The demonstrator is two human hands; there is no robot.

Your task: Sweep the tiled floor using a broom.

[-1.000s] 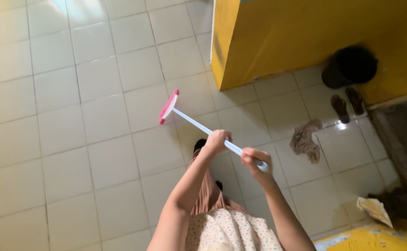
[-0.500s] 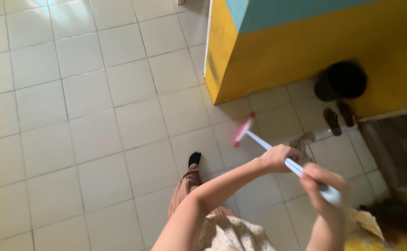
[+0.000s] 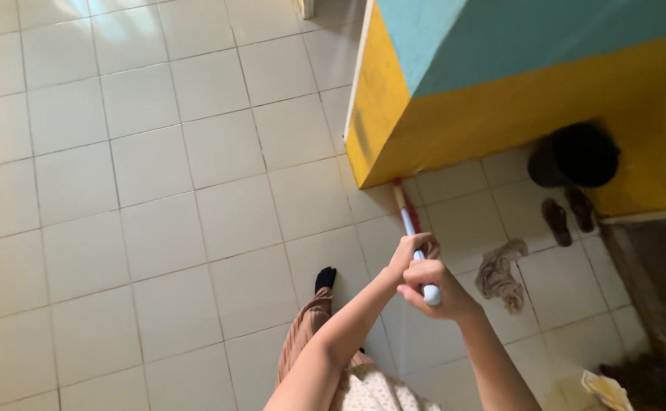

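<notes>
left hand (image 3: 409, 251) wrapped round broom handle (image 3: 416, 243), fingers closed | right hand (image 3: 428, 285) clamped on handle end, just below left | broom head (image 3: 401, 196) on floor (image 3: 158, 190), touching yellow wall corner (image 3: 375, 164)

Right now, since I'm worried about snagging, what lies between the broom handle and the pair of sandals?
In the head view, a crumpled beige rag lies on the tiled floor between the broom handle and the sandals, touching neither.
</notes>
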